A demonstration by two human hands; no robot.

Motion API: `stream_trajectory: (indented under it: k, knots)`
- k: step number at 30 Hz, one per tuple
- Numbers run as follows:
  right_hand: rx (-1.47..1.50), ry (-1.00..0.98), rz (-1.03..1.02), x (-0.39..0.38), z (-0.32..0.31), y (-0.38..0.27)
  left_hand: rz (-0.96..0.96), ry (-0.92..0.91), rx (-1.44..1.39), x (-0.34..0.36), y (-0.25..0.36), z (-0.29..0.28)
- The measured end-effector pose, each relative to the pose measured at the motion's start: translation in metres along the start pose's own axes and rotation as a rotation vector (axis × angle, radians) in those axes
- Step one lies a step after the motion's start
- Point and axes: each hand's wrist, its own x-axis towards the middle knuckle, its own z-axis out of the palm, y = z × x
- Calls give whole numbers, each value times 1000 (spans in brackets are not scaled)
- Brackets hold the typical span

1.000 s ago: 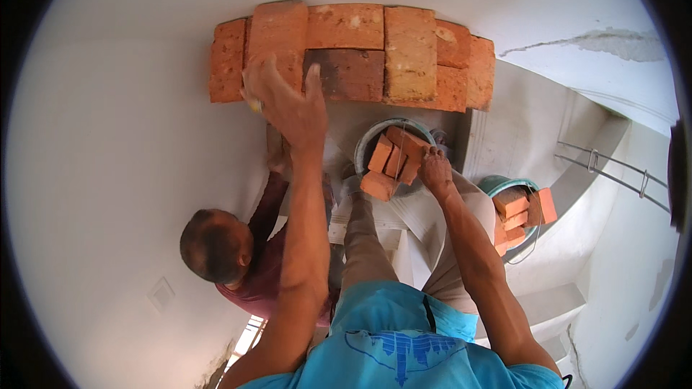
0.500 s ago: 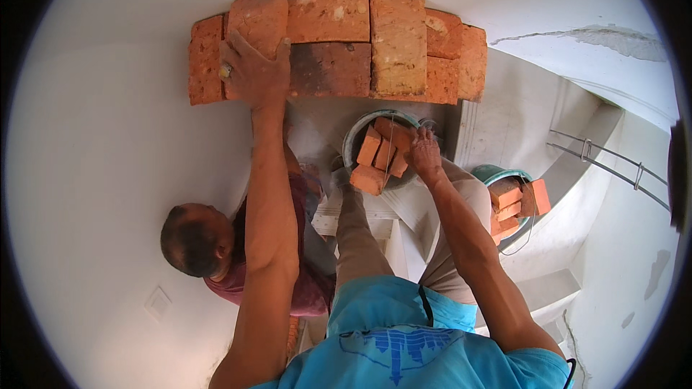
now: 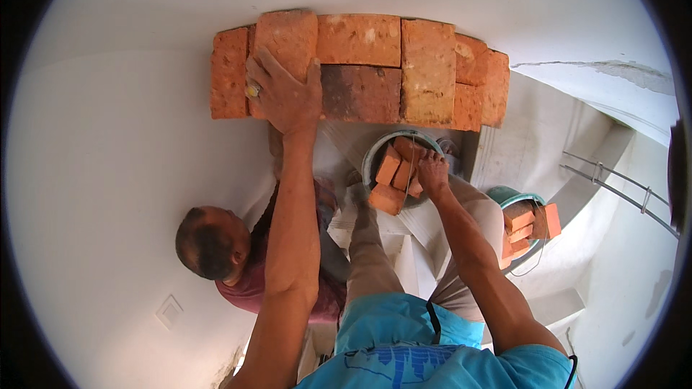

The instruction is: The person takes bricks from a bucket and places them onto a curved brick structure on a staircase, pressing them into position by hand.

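Blue print (image 3: 404, 361) on turquoise shirt (image 3: 479, 364). Bricks (image 3: 389, 199) in left bucket (image 3: 367, 160), more in right bucket (image 3: 502, 194). Left hand (image 3: 287, 97) spread over brick (image 3: 287, 37) on stack (image 3: 429, 72) — right hand (image 3: 435, 175) at left bucket's rim, can't tell if gripping.

Orange brick (image 3: 287, 36) atop stack (image 3: 360, 39), bucket (image 3: 377, 142) holding bricks (image 3: 387, 164)

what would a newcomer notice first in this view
Probably the broad stack of orange bricks across the top, with the left hand spread against it near its left end. Below centre, the right hand is at the rim of a brick-filled bucket. At lower left, a co-worker in maroon is beside the wall.
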Motion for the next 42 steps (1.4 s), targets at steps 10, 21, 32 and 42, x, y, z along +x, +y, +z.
stream_trajectory:
  k: [10, 21, 32, 42]
  knots:
    - [102, -37, -53, -24, -46, 26, 21, -9, -65, -1, -2, -4]
    - [292, -48, 5, -100, -197, 49, 25, 61, -145, -3, -5, 10]
    - [1223, 11, 153, -196, -283, 72, -61, -27, -496, -6, -20, -16]
    - [1934, 282, -98, -173, -302, -7, -592, -389, -1368, -162, -26, -109]
